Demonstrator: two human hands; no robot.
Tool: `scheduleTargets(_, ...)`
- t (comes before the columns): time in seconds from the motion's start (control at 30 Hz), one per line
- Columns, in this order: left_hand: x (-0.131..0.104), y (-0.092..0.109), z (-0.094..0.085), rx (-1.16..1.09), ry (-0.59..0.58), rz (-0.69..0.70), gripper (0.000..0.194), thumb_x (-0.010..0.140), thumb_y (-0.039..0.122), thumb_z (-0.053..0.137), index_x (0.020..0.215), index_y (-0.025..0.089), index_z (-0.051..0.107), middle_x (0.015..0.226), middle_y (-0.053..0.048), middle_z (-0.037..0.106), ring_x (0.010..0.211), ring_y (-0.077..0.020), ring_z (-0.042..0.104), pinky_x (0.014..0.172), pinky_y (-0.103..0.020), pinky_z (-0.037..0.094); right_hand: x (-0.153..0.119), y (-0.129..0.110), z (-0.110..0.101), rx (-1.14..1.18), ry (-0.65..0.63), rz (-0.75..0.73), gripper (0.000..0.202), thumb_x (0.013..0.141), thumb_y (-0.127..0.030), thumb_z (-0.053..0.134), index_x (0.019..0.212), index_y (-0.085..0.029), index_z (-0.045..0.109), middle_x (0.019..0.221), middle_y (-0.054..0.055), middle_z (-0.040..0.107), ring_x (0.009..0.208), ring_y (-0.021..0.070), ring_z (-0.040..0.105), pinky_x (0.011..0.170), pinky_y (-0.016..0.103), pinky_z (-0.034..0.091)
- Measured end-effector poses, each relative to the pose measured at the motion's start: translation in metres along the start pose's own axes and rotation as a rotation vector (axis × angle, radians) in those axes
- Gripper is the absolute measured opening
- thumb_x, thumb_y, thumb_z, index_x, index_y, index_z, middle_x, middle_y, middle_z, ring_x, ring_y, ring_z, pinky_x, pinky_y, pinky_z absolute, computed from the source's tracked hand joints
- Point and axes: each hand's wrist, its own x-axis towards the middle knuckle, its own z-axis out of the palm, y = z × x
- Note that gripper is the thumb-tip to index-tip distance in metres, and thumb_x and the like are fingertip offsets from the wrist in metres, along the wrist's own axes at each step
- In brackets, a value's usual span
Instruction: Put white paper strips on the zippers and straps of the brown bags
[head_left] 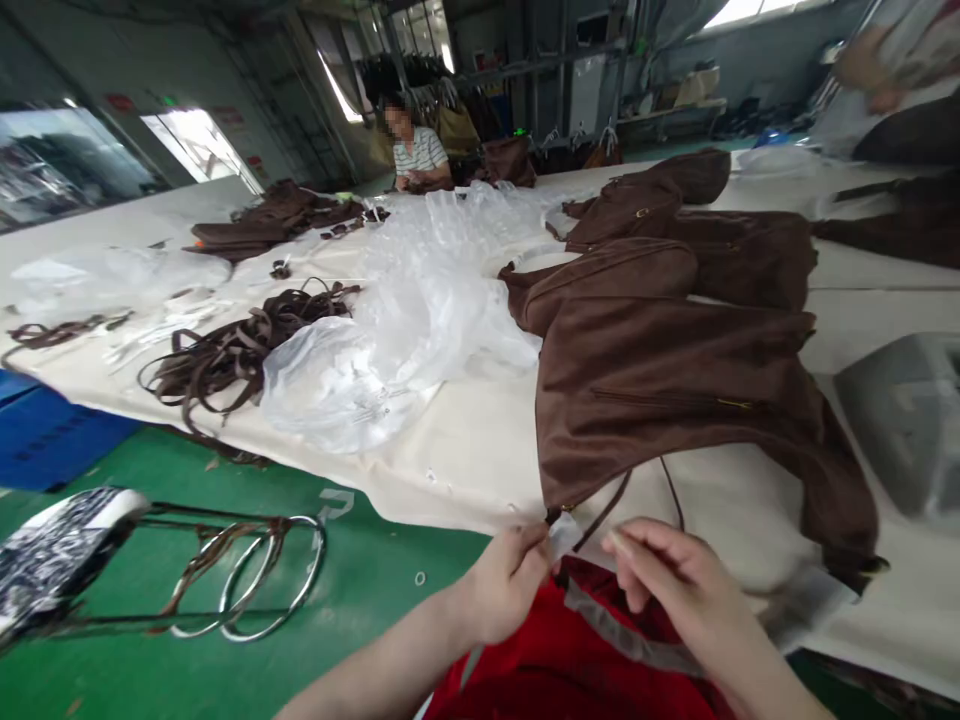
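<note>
A large brown bag (675,370) with a zipper lies across the white-covered table near its front edge. My left hand (510,580) is closed at the bag's lower left corner, pinching a small whitish translucent piece (564,535) there. Just to the right, my right hand (667,570) is raised below the bag with its fingers pressed together; what they hold, if anything, is too small to make out. A thin brown strap (604,510) hangs between the two hands from the bag's lower edge.
Clear plastic bags (427,300) and a tangle of brown straps (232,350) lie left on the table (465,460). More brown bags (742,250) lie behind. A stool (67,550) with metal rings stands lower left. A person (420,150) sits at the far side.
</note>
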Motion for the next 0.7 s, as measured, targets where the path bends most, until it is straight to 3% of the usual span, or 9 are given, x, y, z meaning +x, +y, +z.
scheduleTargets(0.07,-0.004,-0.001,-0.002,-0.051,0.035,-0.008,0.045,0.095,0.045,0.028,0.081,0.015,0.058,0.07,-0.002,0.052,0.068,-0.0132,0.048,0.069,-0.026,0.042,0.006,0.001,0.017,0.021,-0.089,0.05,0.04,0.082,-0.057,0.053,0.073,-0.019,0.061,0.055,-0.003,0.055,0.044,0.0096,0.047,0.045,0.021,0.036)
scheduleTargets(0.17,-0.007,-0.005,-0.003,-0.12,0.039,-0.016,0.049,0.095,0.05,0.027,0.084,0.014,0.059,0.073,-0.003,0.054,0.071,-0.0135,0.048,0.071,-0.026,0.043,0.01,0.009,0.026,-0.039,-0.16,0.097,0.041,0.081,-0.058,0.053,0.075,-0.018,0.061,0.053,-0.004,0.053,0.041,0.0079,0.043,0.042,0.02,0.032)
scheduleTargets(0.4,0.005,-0.012,0.004,-0.216,-0.01,-0.003,0.053,0.093,0.056,0.029,0.073,0.013,0.053,0.064,0.0,0.045,0.061,-0.01,0.04,0.057,-0.023,0.035,0.014,0.023,0.026,-0.133,-0.255,0.153,0.037,0.084,-0.053,0.051,0.08,-0.018,0.062,0.059,-0.002,0.06,0.042,0.0093,0.048,0.044,0.021,0.036)
scheduleTargets(0.53,0.008,-0.017,0.008,-0.432,-0.01,-0.087,0.052,0.087,0.063,0.039,0.07,0.015,0.048,0.058,0.003,0.04,0.052,-0.0073,0.033,0.048,-0.021,0.027,0.014,0.031,0.022,-0.1,-0.322,0.16,0.035,0.085,-0.05,0.05,0.088,-0.017,0.063,0.07,0.001,0.065,0.054,0.0133,0.058,0.054,0.024,0.044)
scheduleTargets(0.63,0.006,-0.017,0.003,-0.712,-0.118,-0.264,0.046,0.087,0.058,0.041,0.071,0.016,0.048,0.047,0.008,0.029,0.039,-0.0052,0.018,0.039,-0.021,0.013,0.014,0.037,0.024,-0.121,-0.322,0.113,0.03,0.088,-0.044,0.045,0.088,-0.019,0.062,0.072,0.001,0.065,0.061,0.0156,0.06,0.06,0.025,0.047)
scheduleTargets(0.7,0.004,-0.016,-0.003,-0.882,-0.302,-0.433,0.036,0.087,0.049,0.042,0.072,0.017,0.049,0.044,0.009,0.022,0.036,-0.0053,0.01,0.037,-0.021,0.005,0.014,0.039,0.028,-0.204,-0.286,0.035,0.029,0.09,-0.041,0.042,0.085,-0.021,0.062,0.071,0.001,0.065,0.063,0.0167,0.06,0.061,0.026,0.047)
